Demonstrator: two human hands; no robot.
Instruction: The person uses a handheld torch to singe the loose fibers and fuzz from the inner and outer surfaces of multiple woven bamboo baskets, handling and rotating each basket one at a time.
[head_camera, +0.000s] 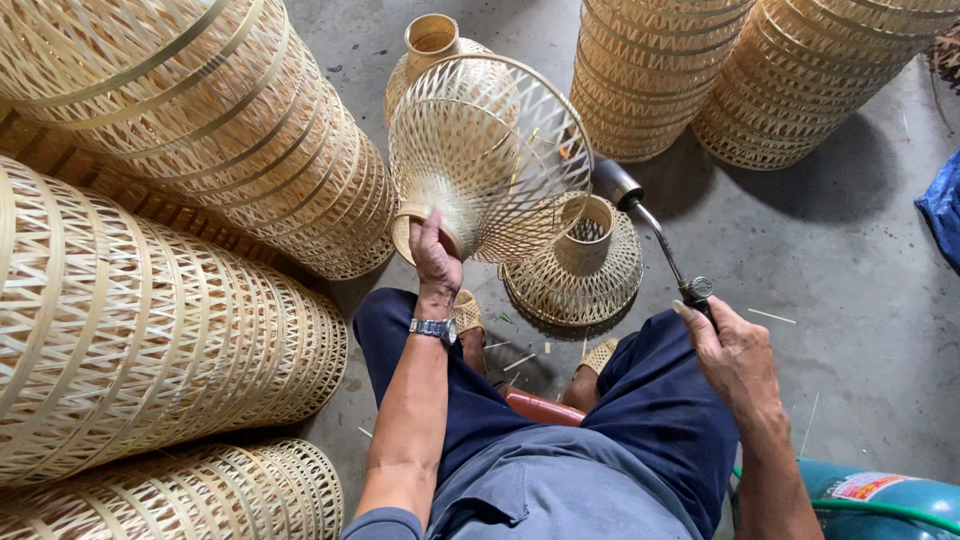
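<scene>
The left hand grips the woven bamboo lampshade by its neck, tilting it toward the flame; the right hand's fingers clasp the gas torch.

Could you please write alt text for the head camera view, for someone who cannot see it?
The left hand holds up a woven bamboo lampshade while the right hand aims a gas torch at it. Stacks of woven shades surround the seated person.

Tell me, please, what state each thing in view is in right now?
Woven lampshade: lifted, tilted, gripped at its neck by the left hand.
Gas torch: held in the right hand, nozzle at the lampshade.
Second lampshade: resting on the floor, neck up.
Stacked shades: lying sideways.
</scene>
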